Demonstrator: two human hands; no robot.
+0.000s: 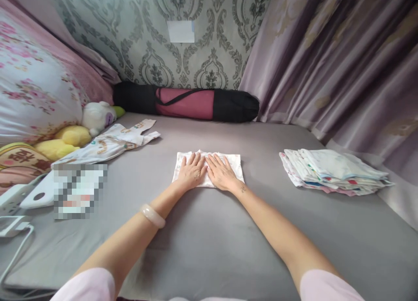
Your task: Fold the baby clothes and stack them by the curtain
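A small white printed cloth garment point(235, 164), folded into a flat rectangle, lies in the middle of the grey bed sheet point(209, 231). Both palms rest flat on top of it, side by side. My left hand point(192, 170) covers its left half with the fingers stretched out. On the right half lies my right hand point(220, 171), its fingers also extended. Much of the cloth's middle is hidden beneath the hands. To the right sits a stack of folded clothes point(336, 170), light and patterned. An unfolded white printed garment point(114, 142) is spread at the left.
A black and maroon long bag point(186, 103) lies along the patterned wall. Plush toys point(98, 116) and a floral pillow point(39, 83) fill the left side. A white power strip point(16, 196) with a cable point(19, 253) is near the left edge. Purple curtains point(310, 52) hang at right.
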